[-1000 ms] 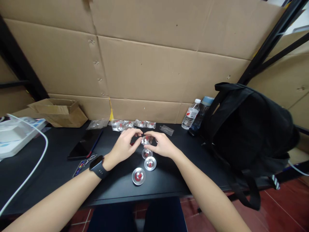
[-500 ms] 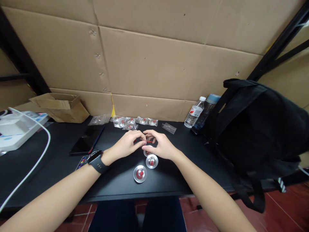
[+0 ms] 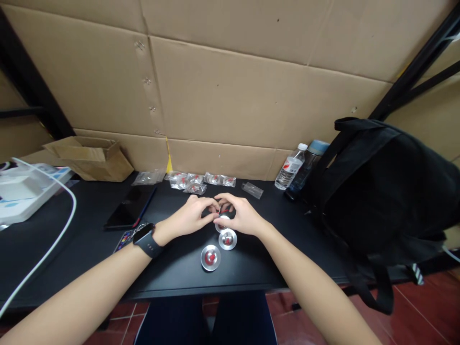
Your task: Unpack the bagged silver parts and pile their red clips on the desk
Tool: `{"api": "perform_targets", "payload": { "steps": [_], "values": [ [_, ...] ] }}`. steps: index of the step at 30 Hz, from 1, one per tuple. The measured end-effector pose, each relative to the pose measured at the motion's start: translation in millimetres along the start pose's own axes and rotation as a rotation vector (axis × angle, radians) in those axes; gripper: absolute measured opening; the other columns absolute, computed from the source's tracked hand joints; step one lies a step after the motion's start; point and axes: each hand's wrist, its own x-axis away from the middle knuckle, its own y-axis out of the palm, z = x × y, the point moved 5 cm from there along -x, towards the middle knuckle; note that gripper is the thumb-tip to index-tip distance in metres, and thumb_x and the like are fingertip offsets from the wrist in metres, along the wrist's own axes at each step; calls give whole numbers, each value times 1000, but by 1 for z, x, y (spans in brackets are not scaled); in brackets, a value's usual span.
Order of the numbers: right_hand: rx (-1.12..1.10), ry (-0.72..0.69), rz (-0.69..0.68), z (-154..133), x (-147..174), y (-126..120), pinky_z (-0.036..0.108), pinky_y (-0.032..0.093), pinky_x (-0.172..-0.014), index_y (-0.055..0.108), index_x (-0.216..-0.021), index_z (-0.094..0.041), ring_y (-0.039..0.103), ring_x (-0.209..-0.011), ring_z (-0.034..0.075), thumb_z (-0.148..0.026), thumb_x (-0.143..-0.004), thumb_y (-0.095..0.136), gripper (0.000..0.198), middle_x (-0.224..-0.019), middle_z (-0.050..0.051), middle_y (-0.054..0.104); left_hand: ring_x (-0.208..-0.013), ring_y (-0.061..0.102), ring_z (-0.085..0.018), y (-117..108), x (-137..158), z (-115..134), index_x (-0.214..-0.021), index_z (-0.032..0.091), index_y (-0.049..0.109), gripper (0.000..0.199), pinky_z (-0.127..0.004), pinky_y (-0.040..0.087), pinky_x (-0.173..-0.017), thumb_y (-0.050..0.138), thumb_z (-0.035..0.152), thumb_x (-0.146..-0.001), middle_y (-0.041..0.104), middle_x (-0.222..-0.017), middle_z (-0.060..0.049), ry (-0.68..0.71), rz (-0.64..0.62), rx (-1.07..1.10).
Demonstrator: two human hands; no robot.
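On the dark surface [image 3: 172, 273], the left hand [image 3: 194, 216] and right hand [image 3: 246, 216] nearly meet at the far end of three shiny discs [image 3: 210, 258], the farthest partly hidden by the right thumb. The left fingers seem to pinch a thin piece [image 3: 219, 210] edge-on between the hands; whether the right fingers grip it, I cannot tell. Light, steady pressure clear of the discs would suit.

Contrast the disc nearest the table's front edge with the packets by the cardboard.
The disc lies unwrapped; the packets have clear, shiny wrapping. The disc shows a round rim; the packets look irregular. The disc lies apart; the packets lie close together. Both show red and silver.
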Motion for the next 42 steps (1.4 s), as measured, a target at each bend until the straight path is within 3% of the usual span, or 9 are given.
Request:
{"api": "perform_targets", "payload": {
  "steps": [6, 15, 20, 23, 26, 29, 32, 37, 42],
  "values": [
    [21, -7, 5, -2, 1, 0, 31, 55, -87, 58, -133, -26, 72, -96, 19, -31, -79, 84, 60, -107, 4, 76, -79, 66, -16, 1, -3, 0, -89, 20, 65, 18, -28, 48, -77, 60, 34, -100, 71, -90, -2, 17, -14, 132],
    [8, -10, -57, -4, 2, 4, 30, 55, -89, 60, -129, -26, 74, -92, 19, -26, -74, 85, 59, -97, 0, 76, -63, 62, -12, 4, 1, -3, -80, 19, 66, 3, -24, 45, -67, 68, 18, -83, 70, -71, 3, -18, -126, 95],
    [-13, -12, -17, -6, 1, -2, 28, 56, -83, 63, -120, -23, 70, -86, 16, -24, -74, 81, 49, -99, 1, 74, -66, 63, -12, -4, -2, -5, -84, 19, 67, 3, -22, 45, -70, 65, 16, -83, 70, -75, 2, -22, -31, 40],
    [4, -1, 16, -1, 1, -8, 29, 55, -82, 64, -120, -22, 68, -87, 17, -25, -74, 81, 49, -102, 3, 71, -70, 66, -13, -10, -3, -10, -97, 19, 71, 15, -23, 46, -74, 63, 15, -85, 74, -80, 1, -16, -2, -38],
    [41, -20, 72, 9, 0, -18, 30, 55, -83, 64, -120, -21, 66, -95, 18, -21, -76, 78, 46, -109, 5, 67, -71, 69, -14, -17, 1, -27, -111, 20, 74, 25, -24, 47, -75, 62, 18, -89, 77, -83, -1, -69, -68, -106],
    [153, 14, 114, 28, 0, -32, 31, 55, -83, 66, -119, -20, 64, -97, 19, -15, -76, 76, 44, -112, 7, 64, -71, 69, -16, -25, 7, -51, -92, 21, 77, 16, -25, 47, -74, 62, 25, -91, 77, -80, -3, -112, -124, -208],
    [315, 122, 95, 53, 2, -44, 36, 53, -89, 67, -122, -17, 65, -97, 21, -16, -74, 80, 49, -111, 9, 67, -71, 68, -17, -28, 11, -68, -86, 21, 77, 15, -26, 47, -73, 64, 28, -89, 76, -81, -3, -137, -152, -262],
    [445, 268, -22, 85, 6, -47, 39, 50, -97, 71, -125, -15, 68, -106, 28, -26, -81, 79, 46, -114, 14, 73, -79, 69, -20, -22, 13, -70, -88, 22, 76, 15, -28, 47, -77, 63, 29, -88, 77, -89, -4, -137, -198, -287],
    [483, 259, -111, 95, 7, -37, 40, 46, -107, 73, -126, -16, 63, -118, 29, -29, -87, 74, 41, -122, 15, 70, -83, 68, -20, -19, 12, -67, -97, 21, 74, 18, -29, 49, -78, 60, 29, -91, 76, -95, -6, -140, -208, -258]
  ]
}}
